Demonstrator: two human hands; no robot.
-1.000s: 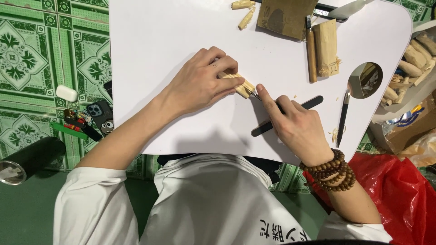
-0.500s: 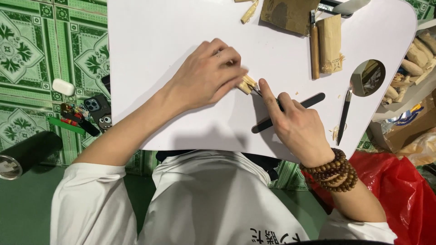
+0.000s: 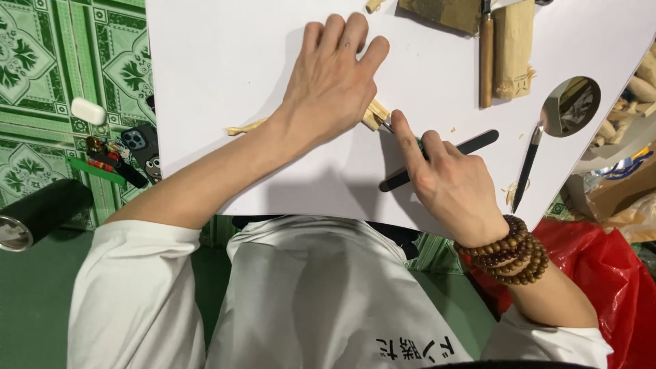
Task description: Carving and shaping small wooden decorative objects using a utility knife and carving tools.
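My left hand [image 3: 335, 85] lies over a small pale wooden piece [image 3: 374, 114] and presses it onto the white board [image 3: 219, 75]; only one end of the wood shows past the palm. My right hand [image 3: 447, 181] grips a thin carving tool [image 3: 387, 126], its metal tip touching that exposed end. A wooden bead bracelet [image 3: 509, 251] sits on my right wrist. A long black flat tool [image 3: 478, 141] lies on the board under my right hand.
A wood shaving [image 3: 242, 128] lies by my left wrist. At the board's far right are a wooden-handled tool [image 3: 486, 58], a wood block [image 3: 514, 48], a round hole [image 3: 570, 106] and a dark thin tool [image 3: 527, 167]. A phone [image 3: 140, 147] and black cylinder [image 3: 44, 212] lie left on the patterned floor.
My left hand has shifted further over the wooden piece, with the fingers stretched flat. The right hand's tool tip stays at the wood's end. The camera view has moved closer.
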